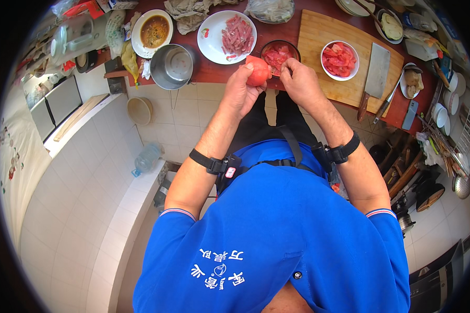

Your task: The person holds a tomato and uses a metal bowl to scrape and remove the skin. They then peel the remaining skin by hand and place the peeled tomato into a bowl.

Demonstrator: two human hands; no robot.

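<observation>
My left hand (241, 88) grips a peeled-looking red tomato (258, 71) just in front of the table edge. Close to its right side is my right hand (302, 83), with thumb and fingers drawn together in a pinch. Whether a scrap of skin is between those fingertips is too small to tell. Behind both hands stands a dark-rimmed bowl (277, 58) with red tomato pieces or peel in it, partly covered by my right hand. A white bowl of cut tomato (338, 59) rests on the wooden cutting board (311, 29), to the right of my right hand.
A cleaver (377, 68) lies on the board's right side beside a peeler-like tool (385, 103). Left are a plate of sliced meat (209, 43), a metal pot (156, 68) and a plate of brown sauce (139, 41). A phone (410, 114) lies near the right edge.
</observation>
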